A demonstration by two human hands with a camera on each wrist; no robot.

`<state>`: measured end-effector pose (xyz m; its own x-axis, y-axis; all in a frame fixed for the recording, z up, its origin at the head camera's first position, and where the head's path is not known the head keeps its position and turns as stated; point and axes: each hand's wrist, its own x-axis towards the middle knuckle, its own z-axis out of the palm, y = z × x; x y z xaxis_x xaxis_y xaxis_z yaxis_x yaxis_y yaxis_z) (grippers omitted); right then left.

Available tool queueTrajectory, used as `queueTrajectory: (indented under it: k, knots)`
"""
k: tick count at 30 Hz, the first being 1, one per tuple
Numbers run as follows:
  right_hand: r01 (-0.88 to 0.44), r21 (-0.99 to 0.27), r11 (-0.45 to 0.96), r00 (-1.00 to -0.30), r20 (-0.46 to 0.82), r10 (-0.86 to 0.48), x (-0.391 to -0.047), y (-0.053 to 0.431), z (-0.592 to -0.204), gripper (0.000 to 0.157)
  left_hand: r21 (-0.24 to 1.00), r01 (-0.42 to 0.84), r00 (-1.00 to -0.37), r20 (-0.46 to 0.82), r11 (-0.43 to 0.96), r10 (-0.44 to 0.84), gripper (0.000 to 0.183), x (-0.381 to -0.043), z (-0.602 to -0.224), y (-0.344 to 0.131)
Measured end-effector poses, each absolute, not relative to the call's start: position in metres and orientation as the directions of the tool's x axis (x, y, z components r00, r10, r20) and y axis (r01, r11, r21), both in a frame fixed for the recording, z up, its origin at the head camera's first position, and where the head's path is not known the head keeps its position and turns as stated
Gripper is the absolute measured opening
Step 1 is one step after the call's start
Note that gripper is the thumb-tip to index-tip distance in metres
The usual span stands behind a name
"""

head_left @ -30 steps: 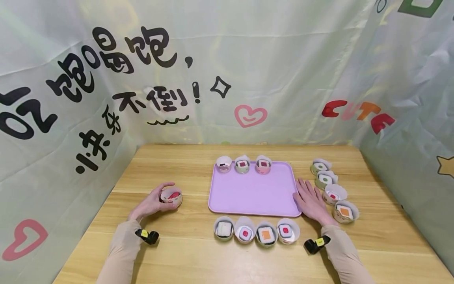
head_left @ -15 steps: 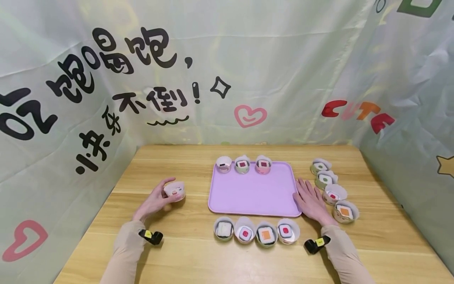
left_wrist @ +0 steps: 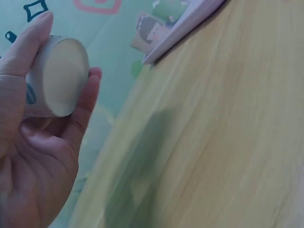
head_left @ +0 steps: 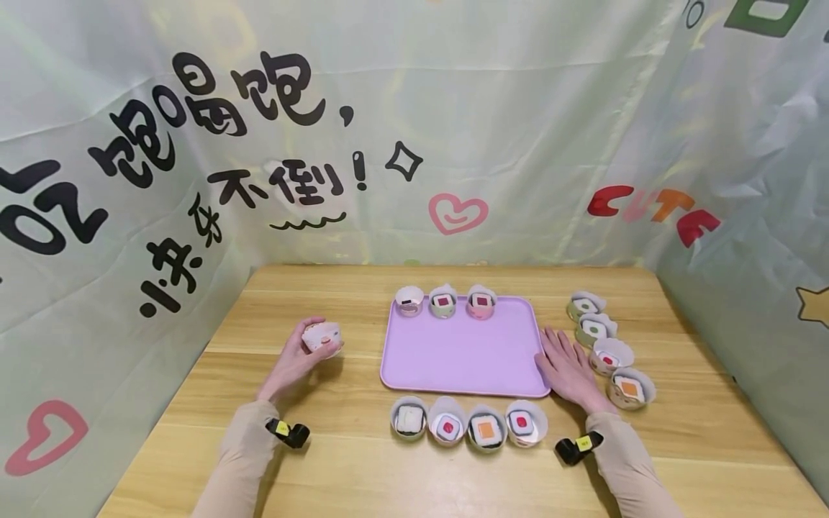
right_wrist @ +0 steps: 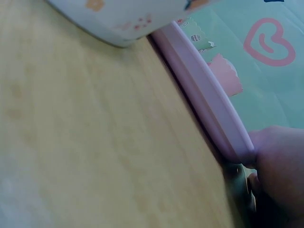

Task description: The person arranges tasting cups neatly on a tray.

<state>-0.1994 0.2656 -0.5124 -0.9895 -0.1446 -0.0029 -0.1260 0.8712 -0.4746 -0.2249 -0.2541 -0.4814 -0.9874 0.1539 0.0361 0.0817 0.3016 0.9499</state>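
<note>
My left hand (head_left: 293,363) grips a small white patterned paper cup (head_left: 322,337) between thumb and fingers, left of the purple tray (head_left: 453,360). In the left wrist view the cup (left_wrist: 61,78) is tilted with its plain base showing, and its shadow falls on the wood below; what it contains is hidden. My right hand (head_left: 570,370) lies flat on the table with straight fingers, its thumb at the tray's right edge. Along the tray's back edge stand a whitish cup (head_left: 409,301), a green cup (head_left: 443,302) and a pink cup (head_left: 481,302), the last two showing sushi-like pieces.
A row of several cups with sushi-like pieces, among them an orange-topped one (head_left: 487,429), lines the tray's front. Several more, including a brown cup (head_left: 630,388), run diagonally beyond my right hand. Printed cloth walls (head_left: 531,129) enclose the wooden table (head_left: 350,460).
My left hand has raised the cup and moved slightly right and away from me, tipping it so its red contents no longer show. The right hand has stayed put.
</note>
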Motion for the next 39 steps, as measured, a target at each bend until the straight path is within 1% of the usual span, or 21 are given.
queueTrajectory:
  k: [4, 10, 13, 17, 21, 28, 33, 39]
  knots:
    - [-0.126, -0.476, 0.87, -0.99, 0.001, -0.142, -0.199, 0.265, -0.512, 0.062, 0.956, 0.11, -0.985, 0.069, 0.271, 0.155, 0.069, -0.226, -0.479, -0.247]
    - [-0.131, -0.47, 0.873, -0.99, 0.017, -0.14, -0.198, 0.265, -0.511, 0.061, 0.965, 0.163, -0.977, 0.129, 0.206, 0.17, 0.059, -0.227, -0.476, -0.234]
    - [-0.129, -0.469, 0.874, -0.99, 0.014, -0.139, -0.197, 0.264, -0.511, 0.061, 0.973, 0.178, -0.969, 0.148, 0.147, 0.196, 0.055, -0.228, -0.475, -0.228]
    - [-0.13, -0.471, 0.872, -0.99, 0.009, -0.142, -0.196, 0.264, -0.51, 0.061, 0.979, 0.181, -0.959, 0.153, 0.098, 0.239, 0.057, -0.229, -0.474, -0.219]
    - [-0.127, -0.475, 0.871, -0.99, 0.001, -0.144, -0.196, 0.264, -0.51, 0.061, 0.978, 0.17, -0.954, 0.132, 0.122, 0.268, 0.061, -0.23, -0.473, -0.21]
    - [-0.126, -0.473, 0.872, -0.99, -0.002, -0.144, -0.197, 0.264, -0.51, 0.061, 0.978, 0.121, -0.935, 0.056, 0.168, 0.35, 0.064, -0.233, -0.469, -0.192]
    - [-0.124, -0.471, 0.873, -0.99, -0.002, -0.142, -0.198, 0.264, -0.511, 0.061, 0.97, 0.145, -0.913, 0.055, 0.193, 0.404, 0.063, -0.239, -0.466, -0.173]
    - [-0.12, -0.469, 0.875, -0.99, -0.004, -0.138, -0.197, 0.264, -0.512, 0.061, 0.971, 0.144, -0.893, 0.043, 0.193, 0.448, 0.071, -0.249, -0.463, -0.147]
